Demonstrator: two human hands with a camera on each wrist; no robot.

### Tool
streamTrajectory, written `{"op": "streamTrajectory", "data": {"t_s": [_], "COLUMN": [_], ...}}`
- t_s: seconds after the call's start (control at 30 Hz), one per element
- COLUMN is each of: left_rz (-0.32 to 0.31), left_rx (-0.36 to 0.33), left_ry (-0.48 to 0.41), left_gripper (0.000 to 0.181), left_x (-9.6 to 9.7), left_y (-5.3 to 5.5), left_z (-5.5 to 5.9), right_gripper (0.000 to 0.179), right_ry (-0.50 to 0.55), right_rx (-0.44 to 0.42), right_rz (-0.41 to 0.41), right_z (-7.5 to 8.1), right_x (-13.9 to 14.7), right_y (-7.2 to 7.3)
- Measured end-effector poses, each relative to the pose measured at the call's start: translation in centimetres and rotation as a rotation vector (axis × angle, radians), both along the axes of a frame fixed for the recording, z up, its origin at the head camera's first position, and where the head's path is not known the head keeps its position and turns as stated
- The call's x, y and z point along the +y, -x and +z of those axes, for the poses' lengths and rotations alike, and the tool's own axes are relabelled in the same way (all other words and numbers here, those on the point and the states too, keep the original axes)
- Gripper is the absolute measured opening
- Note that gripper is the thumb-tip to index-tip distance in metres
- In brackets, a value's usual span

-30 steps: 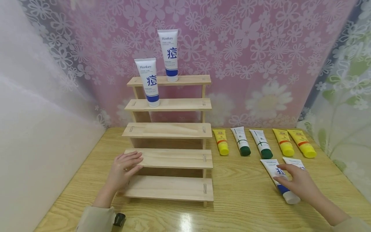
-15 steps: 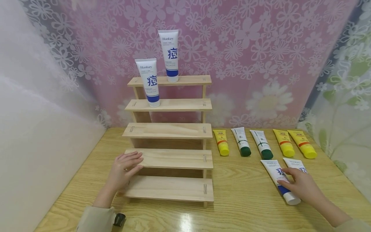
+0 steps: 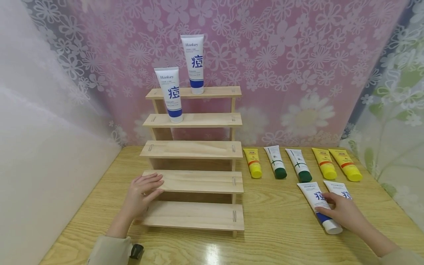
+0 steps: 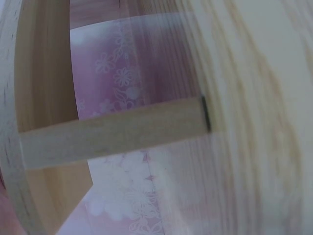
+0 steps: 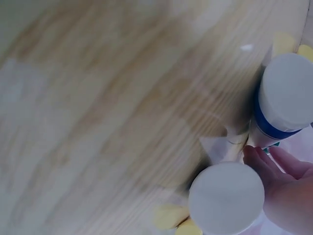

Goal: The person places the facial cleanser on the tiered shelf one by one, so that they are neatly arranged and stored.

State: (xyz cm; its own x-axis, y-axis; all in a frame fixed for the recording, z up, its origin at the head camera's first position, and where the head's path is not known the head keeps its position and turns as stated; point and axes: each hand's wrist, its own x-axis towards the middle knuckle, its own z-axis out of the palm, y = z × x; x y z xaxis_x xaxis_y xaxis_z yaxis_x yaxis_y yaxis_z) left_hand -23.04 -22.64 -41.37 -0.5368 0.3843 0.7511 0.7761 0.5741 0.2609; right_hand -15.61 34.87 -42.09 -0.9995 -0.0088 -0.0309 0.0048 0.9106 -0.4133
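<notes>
My right hand [image 3: 342, 209] pinches a white tube with a blue band [image 3: 316, 200], thumb on its near side and fingers across its upper face. A second white tube [image 3: 337, 187] of the same kind lies behind that hand, partly hidden. White caps [image 5: 226, 198] show beside my fingers [image 5: 266, 164] in the right wrist view. My left hand [image 3: 140, 195] rests with extended fingers on the left end of a low step of the wooden display rack [image 3: 198, 180]. Two matching tubes stand upright on the rack, one on the top step [image 3: 193, 62], one on the step below [image 3: 169, 94].
Behind the right hand lies a row of tubes: a yellow one [image 3: 253, 163], white ones with green caps [image 3: 275, 162] and further yellow ones [image 3: 345, 164]. A small black object [image 3: 136, 251] is by the left sleeve. Flowered cloth [image 3: 265, 73] hangs behind the table [image 3: 271, 235].
My right hand has closed its thumb and fingers on the white tube, which has shifted slightly to the left. My left hand has stayed on the rack.
</notes>
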Motion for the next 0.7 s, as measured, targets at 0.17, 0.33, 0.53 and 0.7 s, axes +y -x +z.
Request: {"op": "streamTrajectory", "data": {"t_s": [0.17, 0.33, 0.53, 0.7], "left_rz": [0.001, 0.0, -0.002, -0.004], "left_rx": [-0.006, -0.034, -0.038, -0.03], "left_ry": [0.001, -0.007, -0.009, -0.01], "left_gripper": [0.029, 0.029, 0.03, 0.031], "left_x": [-0.1, -0.1, -0.1, -0.1], "left_y": [0.0, -0.2, -0.1, -0.1], "left_z": [0.0, 0.1, 0.0, 0.0], "right_gripper": [0.078, 0.087, 0.093, 0.093], "right_ry": [0.042, 0.079, 0.1, 0.099], "right_rx": [-0.069, -0.148, -0.214, -0.238], "right_rz": [-0.011, -0.038, -0.055, -0.059], "right_z": [0.1, 0.0, -0.1, 0.2], "right_x": [0.2, 0.4, 0.8, 0.9], "right_y": [0.4, 0.7, 1.2, 1.5]}}
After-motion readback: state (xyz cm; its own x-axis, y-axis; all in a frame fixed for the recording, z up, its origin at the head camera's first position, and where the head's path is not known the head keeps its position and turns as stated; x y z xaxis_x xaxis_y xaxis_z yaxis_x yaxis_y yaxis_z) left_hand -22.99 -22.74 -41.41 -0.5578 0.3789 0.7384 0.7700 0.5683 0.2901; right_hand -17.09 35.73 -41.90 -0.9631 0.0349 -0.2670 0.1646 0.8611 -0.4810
